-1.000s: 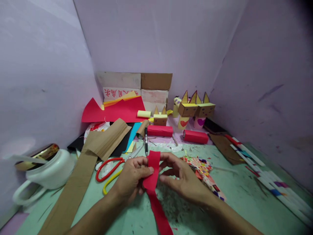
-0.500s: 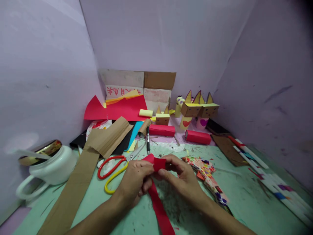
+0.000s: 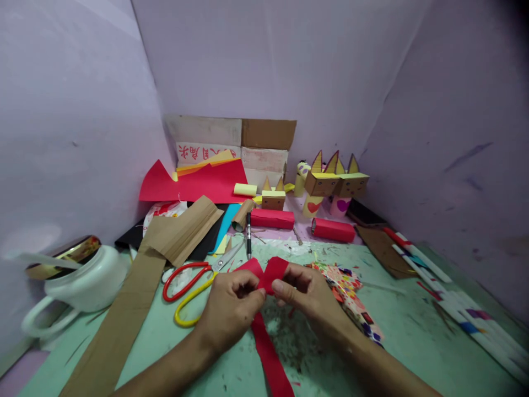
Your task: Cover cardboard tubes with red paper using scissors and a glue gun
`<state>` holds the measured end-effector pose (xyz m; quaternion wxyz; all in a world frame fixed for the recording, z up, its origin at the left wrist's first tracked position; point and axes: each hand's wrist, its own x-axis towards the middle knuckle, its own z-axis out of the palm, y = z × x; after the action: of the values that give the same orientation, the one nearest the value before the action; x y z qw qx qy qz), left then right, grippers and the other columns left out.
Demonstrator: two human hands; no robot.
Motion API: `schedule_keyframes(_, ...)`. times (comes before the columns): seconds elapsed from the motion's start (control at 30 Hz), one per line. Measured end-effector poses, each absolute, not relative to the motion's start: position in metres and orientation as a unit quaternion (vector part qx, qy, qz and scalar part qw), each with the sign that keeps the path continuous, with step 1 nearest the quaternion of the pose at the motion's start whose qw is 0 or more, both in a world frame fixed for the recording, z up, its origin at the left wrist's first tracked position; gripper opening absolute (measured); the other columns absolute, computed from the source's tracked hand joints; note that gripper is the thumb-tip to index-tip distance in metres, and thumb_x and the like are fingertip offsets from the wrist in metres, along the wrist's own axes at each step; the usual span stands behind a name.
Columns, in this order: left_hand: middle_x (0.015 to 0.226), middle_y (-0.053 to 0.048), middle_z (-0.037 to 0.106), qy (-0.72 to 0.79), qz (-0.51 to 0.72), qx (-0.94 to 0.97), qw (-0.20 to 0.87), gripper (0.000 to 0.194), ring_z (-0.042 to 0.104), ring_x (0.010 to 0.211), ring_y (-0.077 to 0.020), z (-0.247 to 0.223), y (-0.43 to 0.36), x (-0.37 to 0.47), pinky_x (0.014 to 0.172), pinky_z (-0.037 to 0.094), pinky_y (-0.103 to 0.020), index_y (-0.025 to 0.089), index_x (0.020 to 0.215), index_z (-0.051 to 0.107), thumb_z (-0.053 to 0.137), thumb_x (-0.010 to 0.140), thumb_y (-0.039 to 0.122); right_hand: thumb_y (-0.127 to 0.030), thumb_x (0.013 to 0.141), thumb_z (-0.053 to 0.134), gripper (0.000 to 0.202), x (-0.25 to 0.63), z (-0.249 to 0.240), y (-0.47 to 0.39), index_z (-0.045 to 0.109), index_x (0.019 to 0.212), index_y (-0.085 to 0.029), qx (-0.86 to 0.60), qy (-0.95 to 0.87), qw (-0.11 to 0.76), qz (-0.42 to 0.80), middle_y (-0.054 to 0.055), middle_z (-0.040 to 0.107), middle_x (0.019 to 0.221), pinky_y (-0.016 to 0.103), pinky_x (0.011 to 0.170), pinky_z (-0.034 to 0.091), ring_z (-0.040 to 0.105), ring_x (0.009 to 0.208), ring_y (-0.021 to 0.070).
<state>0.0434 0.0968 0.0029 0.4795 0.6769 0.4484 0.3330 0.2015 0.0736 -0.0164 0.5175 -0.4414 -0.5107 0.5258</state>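
Red paper (image 3: 274, 275) is pinched between my two hands, low in the middle of the view. My left hand (image 3: 233, 309) has thumb and fingers closed on its left part. On the right edge, my right hand (image 3: 303, 289) grips it between thumb and fingers. A long red strip (image 3: 270, 353) hangs from under my left fingers down to the bottom edge; whether it joins the held piece is hidden. Scissors (image 3: 198, 286) with red and yellow handles lie beside my left hand, blades toward the back. Behind the hands a black pen (image 3: 248, 237) points toward me.
Red rolls (image 3: 333, 230), cardboard figures (image 3: 322, 184) and red sheets (image 3: 194, 187) stand or lie at the back. A white teapot (image 3: 88, 281) and cardboard strip (image 3: 124, 314) are left. Right are a colourful patterned piece (image 3: 351, 298) and white markers (image 3: 463, 309).
The red paper between my hands has tilted and opened out, showing a larger upright flap. My left hand has turned, its thumb now on the paper's lower edge. The view has shifted slightly.
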Motion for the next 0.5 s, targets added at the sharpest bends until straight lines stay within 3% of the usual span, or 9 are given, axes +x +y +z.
schedule_keyframes(0.13,0.047,0.005,0.034,0.427,0.318,0.723,0.441,0.018,0.030,0.048,-0.0096,0.0033,0.0939,0.0386,0.047,0.021,-0.026,0.019,0.046,0.043,0.054,0.060,0.020,-0.044,0.062,0.081,0.031,0.2071,-0.0125,0.0732,0.067,0.064,-0.017,-0.471,-0.497,0.477,0.551,-0.002,0.060,0.055,0.022,0.049,0.038,0.049,0.050,0.0099)
schedule_keyframes(0.33,0.051,0.003,0.041,0.420,0.288,0.738,0.443,0.024,0.036,0.049,-0.0110,0.0025,0.0945,0.0383,0.046,0.026,-0.024,0.018,0.057,0.056,0.057,0.075,0.034,-0.038,0.055,0.086,0.031,0.2064,-0.0090,0.0715,0.063,0.060,-0.017,-0.468,-0.475,0.490,0.561,-0.004,0.057,0.051,0.021,0.047,0.039,0.048,0.046,0.0081)
schedule_keyframes(0.5,0.050,0.003,0.045,0.408,0.314,0.736,0.439,0.024,0.039,0.050,-0.0110,0.0031,0.0963,0.0384,0.048,0.031,-0.023,0.017,0.056,0.058,0.056,0.076,0.029,-0.042,0.059,0.083,0.031,0.2083,-0.0103,0.0722,0.068,0.069,-0.017,-0.459,-0.468,0.498,0.567,-0.004,0.059,0.051,0.021,0.045,0.039,0.049,0.045,0.0087)
